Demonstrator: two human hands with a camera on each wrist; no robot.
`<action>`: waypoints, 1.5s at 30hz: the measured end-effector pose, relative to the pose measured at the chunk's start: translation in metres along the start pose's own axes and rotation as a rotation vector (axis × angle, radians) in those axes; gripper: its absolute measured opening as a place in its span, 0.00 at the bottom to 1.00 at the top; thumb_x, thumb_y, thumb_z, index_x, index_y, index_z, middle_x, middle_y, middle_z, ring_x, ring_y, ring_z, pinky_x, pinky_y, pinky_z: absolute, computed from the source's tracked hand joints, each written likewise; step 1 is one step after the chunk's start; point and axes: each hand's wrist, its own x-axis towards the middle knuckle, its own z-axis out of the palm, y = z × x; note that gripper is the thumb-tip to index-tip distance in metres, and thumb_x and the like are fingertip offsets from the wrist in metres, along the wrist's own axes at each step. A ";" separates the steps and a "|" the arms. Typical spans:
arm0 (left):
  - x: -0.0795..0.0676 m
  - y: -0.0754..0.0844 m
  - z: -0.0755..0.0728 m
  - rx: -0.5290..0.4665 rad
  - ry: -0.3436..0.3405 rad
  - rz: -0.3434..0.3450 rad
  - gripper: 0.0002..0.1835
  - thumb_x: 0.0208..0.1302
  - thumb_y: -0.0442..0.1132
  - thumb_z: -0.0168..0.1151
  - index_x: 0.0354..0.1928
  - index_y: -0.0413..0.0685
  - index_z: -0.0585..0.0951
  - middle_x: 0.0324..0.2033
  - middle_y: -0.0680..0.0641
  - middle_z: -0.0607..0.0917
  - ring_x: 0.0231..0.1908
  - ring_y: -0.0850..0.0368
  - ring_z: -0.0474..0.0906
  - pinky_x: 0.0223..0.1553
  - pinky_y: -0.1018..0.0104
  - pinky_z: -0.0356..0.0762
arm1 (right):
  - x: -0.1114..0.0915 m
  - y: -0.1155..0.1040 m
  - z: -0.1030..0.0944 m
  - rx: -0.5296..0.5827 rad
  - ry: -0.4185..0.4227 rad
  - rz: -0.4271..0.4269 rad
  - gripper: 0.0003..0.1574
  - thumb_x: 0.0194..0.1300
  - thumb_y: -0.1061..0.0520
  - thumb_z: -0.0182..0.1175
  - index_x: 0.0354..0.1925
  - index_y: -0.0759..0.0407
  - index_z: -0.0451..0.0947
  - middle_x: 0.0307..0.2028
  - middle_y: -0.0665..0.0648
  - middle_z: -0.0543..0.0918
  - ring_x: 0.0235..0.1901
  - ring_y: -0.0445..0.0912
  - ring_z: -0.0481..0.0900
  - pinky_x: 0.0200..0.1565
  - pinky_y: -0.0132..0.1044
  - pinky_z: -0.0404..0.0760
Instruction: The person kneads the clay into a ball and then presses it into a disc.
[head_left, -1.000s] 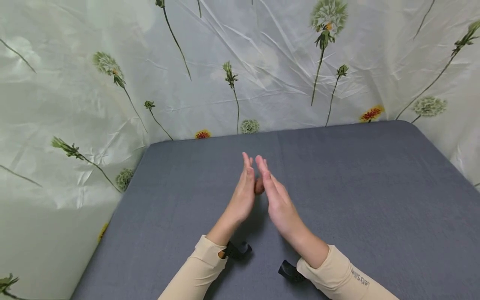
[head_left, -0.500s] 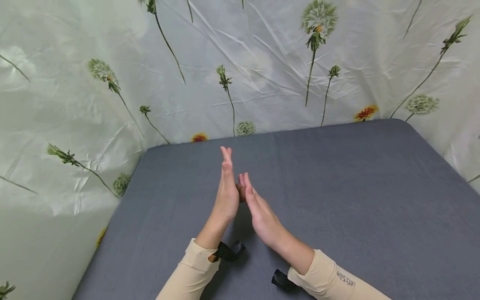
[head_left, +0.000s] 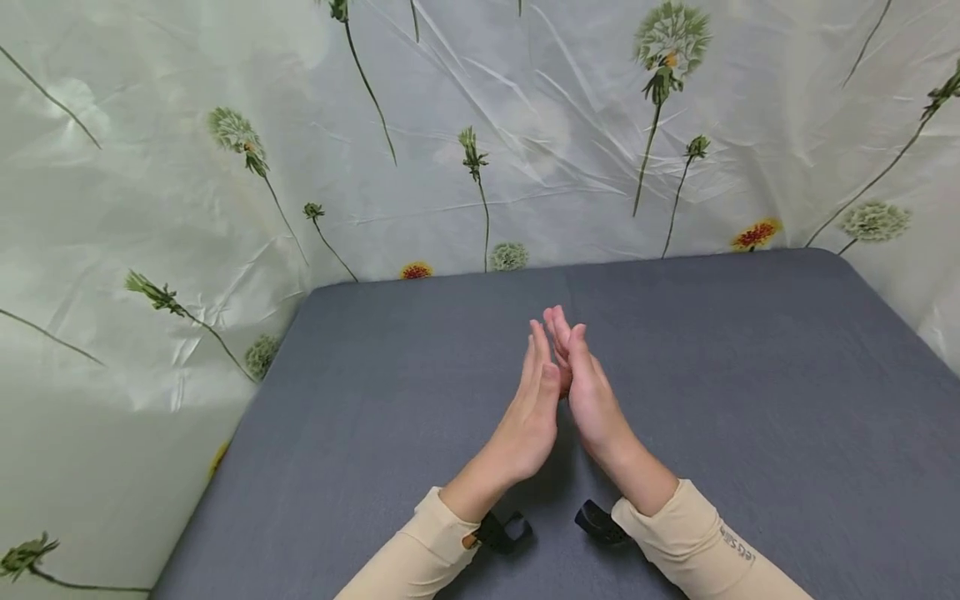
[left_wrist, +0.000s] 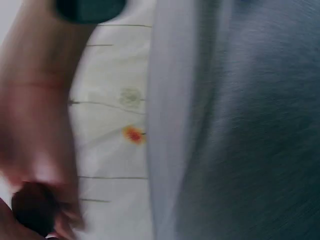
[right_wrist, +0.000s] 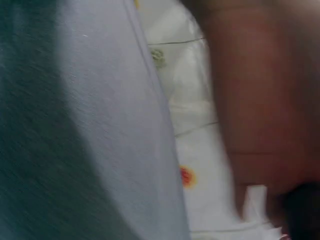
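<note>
In the head view a small brown round lump (head_left: pixel 565 383) sits between the two palms, mostly hidden by them; its kind cannot be told. My left hand (head_left: pixel 527 423) presses it from the left with straight fingers pointing forward. From the other side my right hand (head_left: pixel 597 408) presses flat against it, its fingertips reaching slightly past the left ones. The wrists stand apart, so the forearms form a peak over the table. The lump (left_wrist: pixel 34 207) looks dark and rounded by the palm in the left wrist view. A dark edge of the lump (right_wrist: pixel 303 212) shows in the right wrist view, blurred.
A grey cloth-covered table (head_left: pixel 390 375) lies beneath the hands. Behind it and along its left side hangs a pale, shiny curtain (head_left: pixel 420 192) printed with dandelions and flowers. Black wrist straps (head_left: pixel 506 532) show below both cream sleeves.
The palms slide against each other: half a second ago the left fingers reached farther forward, now the right ones do. The lump stays between them. The head view has shifted slightly.
</note>
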 end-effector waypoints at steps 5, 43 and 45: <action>0.005 0.005 -0.024 -0.109 0.137 0.076 0.46 0.76 0.79 0.14 0.86 0.65 0.28 0.87 0.59 0.37 0.86 0.57 0.31 0.84 0.36 0.37 | -0.010 0.010 0.019 -0.019 -0.131 0.043 0.45 0.89 0.37 0.16 0.87 0.63 0.36 0.88 0.61 0.42 0.87 0.56 0.36 0.84 0.63 0.38; 0.004 -0.007 -0.002 -0.084 -0.041 -0.072 0.42 0.78 0.75 0.11 0.84 0.66 0.24 0.88 0.54 0.37 0.87 0.53 0.32 0.84 0.34 0.37 | -0.004 -0.007 -0.004 -0.034 -0.002 -0.144 0.43 0.90 0.38 0.20 0.87 0.60 0.43 0.87 0.56 0.49 0.88 0.51 0.42 0.84 0.52 0.39; 0.002 -0.002 -0.006 -0.080 0.001 -0.035 0.42 0.78 0.76 0.12 0.85 0.66 0.25 0.87 0.56 0.35 0.87 0.54 0.31 0.84 0.35 0.37 | -0.002 -0.003 -0.001 -0.023 -0.044 -0.103 0.43 0.89 0.37 0.18 0.87 0.60 0.40 0.88 0.56 0.45 0.88 0.52 0.41 0.84 0.59 0.39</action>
